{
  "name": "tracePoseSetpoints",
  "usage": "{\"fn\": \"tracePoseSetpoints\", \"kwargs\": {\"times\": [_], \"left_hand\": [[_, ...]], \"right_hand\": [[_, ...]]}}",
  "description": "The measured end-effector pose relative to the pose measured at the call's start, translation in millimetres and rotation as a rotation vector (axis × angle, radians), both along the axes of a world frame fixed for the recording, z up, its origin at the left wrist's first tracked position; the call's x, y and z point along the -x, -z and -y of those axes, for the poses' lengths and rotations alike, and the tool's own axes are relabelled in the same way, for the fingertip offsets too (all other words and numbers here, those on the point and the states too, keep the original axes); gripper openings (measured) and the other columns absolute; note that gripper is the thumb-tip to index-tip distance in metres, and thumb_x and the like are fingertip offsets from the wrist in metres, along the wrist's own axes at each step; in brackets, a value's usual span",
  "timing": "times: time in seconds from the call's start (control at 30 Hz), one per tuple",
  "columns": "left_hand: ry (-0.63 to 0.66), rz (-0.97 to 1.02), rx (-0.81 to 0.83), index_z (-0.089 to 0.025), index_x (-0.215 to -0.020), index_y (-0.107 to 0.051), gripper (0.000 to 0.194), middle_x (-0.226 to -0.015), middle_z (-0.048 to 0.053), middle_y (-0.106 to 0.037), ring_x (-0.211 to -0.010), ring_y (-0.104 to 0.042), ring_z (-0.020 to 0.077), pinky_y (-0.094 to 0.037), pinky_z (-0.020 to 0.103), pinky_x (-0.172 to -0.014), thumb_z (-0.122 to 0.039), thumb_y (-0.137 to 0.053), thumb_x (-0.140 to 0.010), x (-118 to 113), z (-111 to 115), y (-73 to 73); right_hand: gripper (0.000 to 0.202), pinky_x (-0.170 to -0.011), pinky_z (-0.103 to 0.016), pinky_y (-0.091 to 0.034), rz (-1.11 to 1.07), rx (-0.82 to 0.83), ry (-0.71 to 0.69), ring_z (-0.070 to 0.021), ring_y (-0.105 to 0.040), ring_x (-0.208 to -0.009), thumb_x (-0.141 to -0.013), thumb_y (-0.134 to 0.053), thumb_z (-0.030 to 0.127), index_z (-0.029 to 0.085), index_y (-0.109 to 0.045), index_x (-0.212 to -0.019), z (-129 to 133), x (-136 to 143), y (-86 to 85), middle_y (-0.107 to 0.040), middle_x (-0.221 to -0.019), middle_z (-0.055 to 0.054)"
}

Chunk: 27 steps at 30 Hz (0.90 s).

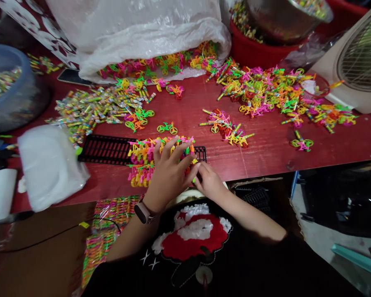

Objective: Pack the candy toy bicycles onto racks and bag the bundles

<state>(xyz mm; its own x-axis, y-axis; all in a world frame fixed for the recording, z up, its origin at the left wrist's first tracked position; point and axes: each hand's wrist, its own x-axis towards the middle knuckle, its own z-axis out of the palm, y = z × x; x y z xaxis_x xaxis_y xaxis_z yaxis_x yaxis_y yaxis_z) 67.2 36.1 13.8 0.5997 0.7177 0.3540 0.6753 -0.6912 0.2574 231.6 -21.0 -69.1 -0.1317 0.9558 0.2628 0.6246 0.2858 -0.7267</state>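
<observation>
Rows of small colourful toy bicycles [140, 159] stand on a black slotted rack [106, 149] near the table's front edge. My left hand [171, 171] lies over the right part of these rows, its fingers spread. Close beside it, my right hand [208, 179] has its fingers pinched together at the right end of the rows, by a small yellow-green piece; what they hold is too small to make out. A green bicycle with an orange part [167, 128] lies just behind the rack.
Candy tubes [95, 107] are heaped at the left, beside a blue tub [10, 90] and a white plastic packet [51, 165]. A white sack [142, 37] spills bicycles at the back. Assembled toys [259, 88] lie at the right, near a fan [358, 57].
</observation>
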Motion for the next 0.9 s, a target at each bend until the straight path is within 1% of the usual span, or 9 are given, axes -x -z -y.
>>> {"fn": "tracePoseSetpoints", "kwargs": {"times": [0.1,0.17,0.2,0.3,0.4,0.5,0.7,0.8,0.9], "left_hand": [[0.009,0.041,0.004,-0.029,-0.111,-0.070,0.013,-0.148,0.006,-0.060,-0.149,-0.042,0.0333,-0.025,0.066,-0.125,-0.033,-0.064,-0.100,0,2,2.7],[0.016,0.051,0.010,-0.029,-0.111,-0.071,0.013,-0.148,0.005,-0.060,-0.148,-0.043,0.0325,-0.029,0.065,-0.124,-0.031,-0.062,-0.101,3,2,4.3],[0.023,0.054,0.012,-0.029,-0.111,-0.071,0.013,-0.148,0.005,-0.060,-0.148,-0.043,0.0323,-0.030,0.064,-0.123,-0.031,-0.062,-0.101,5,3,4.9],[0.056,0.061,0.016,-0.029,-0.112,-0.072,0.014,-0.147,0.004,-0.060,-0.148,-0.043,0.0319,-0.033,0.063,-0.122,-0.030,-0.063,-0.101,12,4,5.8],[0.079,0.078,0.023,-0.029,-0.111,-0.074,0.014,-0.146,0.005,-0.059,-0.148,-0.042,0.0314,-0.033,0.064,-0.123,-0.029,-0.064,-0.101,17,6,3.8],[0.115,0.082,0.059,-0.029,-0.110,-0.075,0.014,-0.146,0.005,-0.059,-0.146,-0.043,0.0309,-0.037,0.063,-0.121,-0.029,-0.065,-0.101,22,10,-2.3],[0.154,0.088,0.134,-0.028,-0.114,-0.075,0.018,-0.148,0.006,-0.056,-0.141,-0.046,0.0305,-0.044,0.058,-0.118,-0.026,-0.066,-0.099,30,15,-15.6],[0.125,0.098,0.118,-0.027,-0.120,-0.071,0.021,-0.147,0.008,-0.056,-0.142,-0.045,0.0305,-0.043,0.058,-0.119,-0.026,-0.065,-0.100,28,12,-14.4],[0.083,0.105,0.094,-0.026,-0.130,-0.064,0.028,-0.145,0.010,-0.057,-0.141,-0.048,0.0299,-0.044,0.055,-0.118,-0.026,-0.062,-0.102,24,9,-10.5]], "right_hand": [[0.024,-0.091,-0.042,-0.059,-0.081,0.026,-0.068,-0.0234,-0.068,-0.099,-0.097,-0.053,0.018,0.020,-0.067,-0.117,-2,-14,-10.6,-0.071,-0.108,-0.011],[0.029,-0.095,-0.042,-0.057,-0.087,0.009,-0.063,-0.0218,-0.068,-0.102,-0.097,-0.054,0.017,0.022,-0.068,-0.122,-10,-44,-22.2,-0.073,-0.114,-0.009],[0.032,-0.101,-0.043,-0.055,-0.051,-0.037,0.014,-0.0220,-0.067,-0.108,-0.096,-0.052,0.014,0.022,-0.068,-0.123,-15,-65,-28.0,-0.073,-0.118,-0.008],[0.043,-0.108,-0.051,-0.047,0.229,-0.149,0.472,-0.0273,-0.060,-0.118,-0.091,-0.046,0.005,0.019,-0.072,-0.122,-33,-135,-38.2,-0.071,-0.121,-0.012],[0.039,-0.111,-0.062,-0.041,0.338,-0.087,0.460,-0.0339,-0.054,-0.124,-0.094,-0.049,0.009,0.022,-0.075,-0.119,-40,-179,-33.2,-0.065,-0.136,-0.013],[0.035,-0.109,-0.063,-0.041,0.399,-0.050,0.361,-0.0353,-0.052,-0.123,-0.099,-0.049,0.016,0.027,-0.073,-0.122,-33,-184,-19.9,-0.063,-0.140,-0.010],[0.028,-0.096,-0.053,-0.048,0.319,-0.026,0.248,-0.0323,-0.061,-0.102,-0.100,-0.049,0.023,0.021,-0.076,-0.108,-17,-178,-16.4,-0.069,-0.110,-0.016],[0.020,-0.091,-0.050,-0.051,0.089,0.032,0.247,-0.0309,-0.064,-0.097,-0.098,-0.058,0.033,0.023,-0.075,-0.099,-15,-177,-22.2,-0.070,-0.100,-0.013],[0.026,-0.093,-0.049,-0.053,-0.178,0.055,0.371,-0.0294,-0.068,-0.098,-0.098,-0.061,0.043,0.022,-0.073,-0.106,-11,-154,-17.4,-0.074,-0.102,-0.011]]}}
